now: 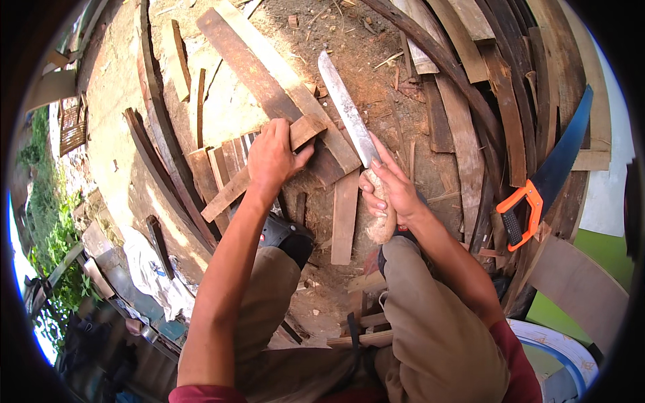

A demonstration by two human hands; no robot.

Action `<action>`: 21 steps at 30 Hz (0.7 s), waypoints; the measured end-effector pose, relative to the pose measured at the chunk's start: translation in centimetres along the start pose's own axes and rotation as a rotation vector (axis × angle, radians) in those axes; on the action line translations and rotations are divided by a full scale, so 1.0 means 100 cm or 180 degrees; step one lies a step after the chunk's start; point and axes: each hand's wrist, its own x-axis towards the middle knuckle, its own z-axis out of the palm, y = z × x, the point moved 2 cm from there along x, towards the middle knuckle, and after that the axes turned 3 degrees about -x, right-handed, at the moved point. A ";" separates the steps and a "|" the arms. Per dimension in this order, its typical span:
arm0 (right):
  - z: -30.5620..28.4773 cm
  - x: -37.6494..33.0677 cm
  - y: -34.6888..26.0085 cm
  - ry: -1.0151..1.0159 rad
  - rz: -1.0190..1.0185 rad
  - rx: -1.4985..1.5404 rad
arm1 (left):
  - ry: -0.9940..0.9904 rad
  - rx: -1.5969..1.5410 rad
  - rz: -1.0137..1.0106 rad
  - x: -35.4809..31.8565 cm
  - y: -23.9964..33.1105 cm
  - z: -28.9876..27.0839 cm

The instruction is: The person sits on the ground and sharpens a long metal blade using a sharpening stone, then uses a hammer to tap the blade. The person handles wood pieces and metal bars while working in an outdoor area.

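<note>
My left hand [272,154] is closed round a short strip of wood [232,193], which it holds at a slant over other boards. A machete [342,104] with a worn, spotted blade and a thick pale wooden handle is gripped in my right hand [393,185]. Its blade points up and away, a little to the right of the strip and apart from it. Beneath the strip's far end, a long plank [289,77] lies slanting on the ground, with a darker board [245,60] alongside it. Another short board [345,221] lies between my feet.
At the right, a handsaw [527,215] with an orange-and-black handle and blue blade leans by stacked planks [463,127]. Long curved slats [161,121] lie at the left, near a white cloth [158,272]. A pale round-rimmed object [561,346] stands at the lower right.
</note>
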 end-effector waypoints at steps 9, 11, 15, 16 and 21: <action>0.001 0.015 -0.008 -0.0209 -0.0156 0.0249 | -0.0006 -0.0032 -0.0014 0.000 0.001 -0.002; 0.003 0.027 -0.007 0.0119 -0.0201 -0.0237 | 0.0022 -0.0034 0.0005 0.000 0.001 -0.002; 0.005 0.055 -0.011 0.0534 -0.0358 -0.1009 | 0.0046 -0.0045 0.0006 -0.001 0.001 -0.001; 0.007 0.062 -0.014 0.0535 -0.0409 -0.1343 | 0.0048 -0.0042 -0.0011 0.000 0.001 -0.001; 0.017 0.081 -0.023 0.0682 -0.0585 -0.2586 | 0.0032 -0.0042 0.0020 0.000 0.002 -0.002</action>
